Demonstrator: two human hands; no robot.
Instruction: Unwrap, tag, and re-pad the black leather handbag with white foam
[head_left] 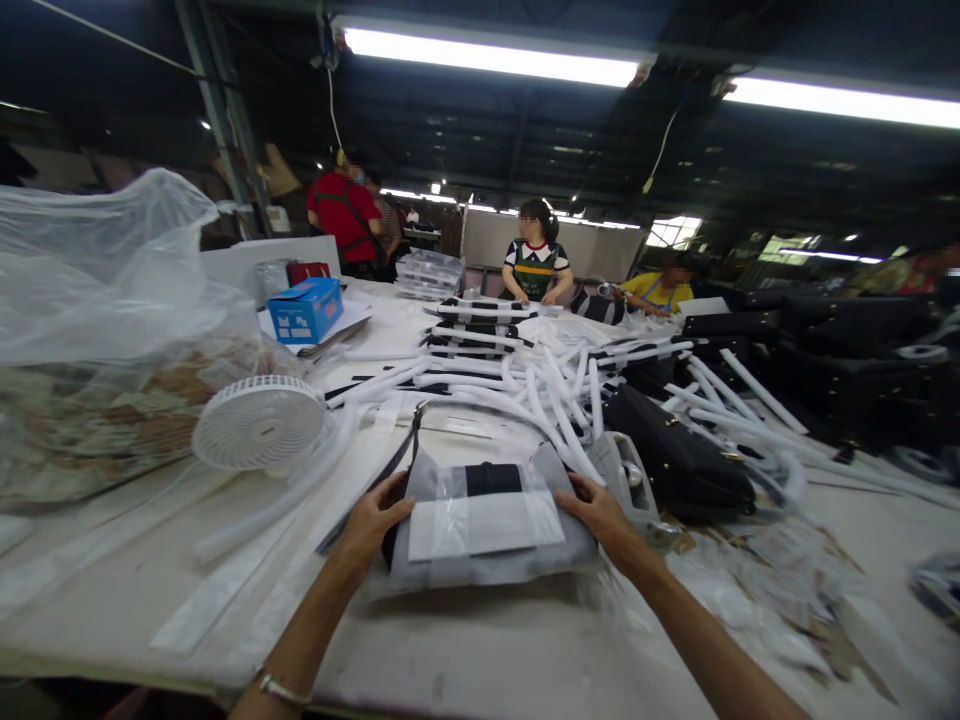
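A black handbag point(493, 480) lies close to me at the table's front, largely wrapped in pale translucent sheeting. A white paper point(469, 527) sits across its front under clear plastic. Round the bag's left end my left hand point(373, 525) is closed, thumb on the front. At the opposite end my right hand point(600, 510) grips the bag the same way. The bag's strap point(411, 440) rises at the left and continues behind it in a white sleeve. A white tape dispenser point(628, 480) stands just beyond my right hand.
White foam tubes point(547, 400) and wrapped bags point(472, 335) spread over the table point(480, 650). Left are a white fan point(259, 423), a blue box point(306, 310) and a large plastic bag point(97, 290). Black bags point(679, 450) and plastic scraps point(757, 575) lie right. Several people work beyond.
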